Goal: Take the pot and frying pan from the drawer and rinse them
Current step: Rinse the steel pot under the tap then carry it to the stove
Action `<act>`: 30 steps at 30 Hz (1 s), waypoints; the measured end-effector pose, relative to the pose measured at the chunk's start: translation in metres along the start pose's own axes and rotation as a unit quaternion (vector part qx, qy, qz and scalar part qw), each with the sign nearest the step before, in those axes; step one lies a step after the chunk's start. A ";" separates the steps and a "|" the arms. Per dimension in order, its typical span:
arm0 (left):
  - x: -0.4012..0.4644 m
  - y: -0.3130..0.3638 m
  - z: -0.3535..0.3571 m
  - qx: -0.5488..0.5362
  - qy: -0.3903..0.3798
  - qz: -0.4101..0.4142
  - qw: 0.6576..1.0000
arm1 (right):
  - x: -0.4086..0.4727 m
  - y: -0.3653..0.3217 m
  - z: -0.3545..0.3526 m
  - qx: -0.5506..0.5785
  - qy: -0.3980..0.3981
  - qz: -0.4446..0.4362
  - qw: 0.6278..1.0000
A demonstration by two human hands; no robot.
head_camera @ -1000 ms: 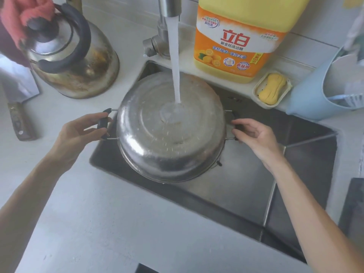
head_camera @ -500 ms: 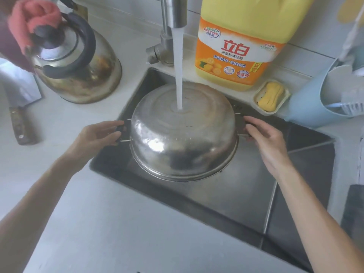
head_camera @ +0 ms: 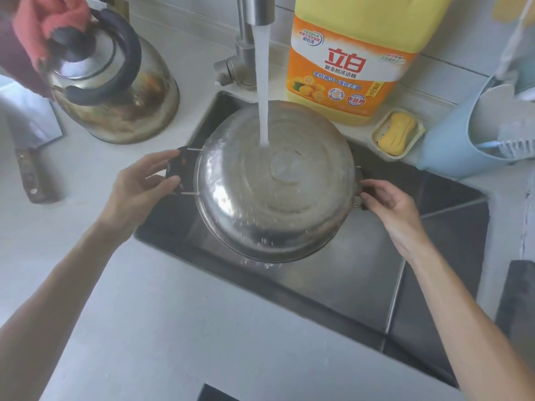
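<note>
A steel pot (head_camera: pixel 275 192) is held upside down over the sink (head_camera: pixel 362 285), its base turned up and tilted toward me. Water from the tap (head_camera: pixel 254 13) streams onto the base and drips off the lower rim. My left hand (head_camera: pixel 142 186) grips the pot's black left handle. My right hand (head_camera: pixel 388 206) grips the right handle, which is mostly hidden by my fingers. No frying pan is in view.
A steel kettle (head_camera: pixel 115 91) with a pink cloth on it stands on the counter at the left, a cleaver (head_camera: pixel 29 146) beside it. A yellow detergent jug (head_camera: pixel 350 59), a soap dish (head_camera: pixel 398 134) and a blue utensil holder (head_camera: pixel 469 140) line the back edge.
The pot has tipped so its base faces me more, and it has shifted slightly, so the stream now lands on the far part of the base. Both hands kept their grip.
</note>
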State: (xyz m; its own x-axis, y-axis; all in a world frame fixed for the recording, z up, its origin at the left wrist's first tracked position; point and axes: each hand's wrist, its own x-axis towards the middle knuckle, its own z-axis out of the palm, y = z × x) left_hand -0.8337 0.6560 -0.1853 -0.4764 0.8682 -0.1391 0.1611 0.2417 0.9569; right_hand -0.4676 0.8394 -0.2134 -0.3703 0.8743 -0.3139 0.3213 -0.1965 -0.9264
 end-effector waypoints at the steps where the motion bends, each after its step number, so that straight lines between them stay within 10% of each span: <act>1: 0.000 0.003 0.000 0.001 -0.003 0.003 1.000 | 0.000 0.001 0.001 0.003 0.003 0.002 1.000; 21: 0.027 -0.021 0.014 0.263 -0.034 0.079 0.961 | 0.016 0.009 0.000 -0.010 0.098 -0.009 0.995; 30: 0.030 -0.029 0.016 0.147 -0.084 0.024 0.985 | 0.017 0.010 -0.013 -0.055 0.074 -0.024 0.995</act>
State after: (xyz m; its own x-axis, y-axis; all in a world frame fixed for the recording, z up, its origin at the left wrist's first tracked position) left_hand -0.8390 0.6823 -0.2218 -0.3162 0.9352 -0.1593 0.4357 0.2923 0.8513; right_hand -0.4590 0.8580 -0.2249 -0.2568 0.9392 -0.2281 0.4021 -0.1108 -0.9089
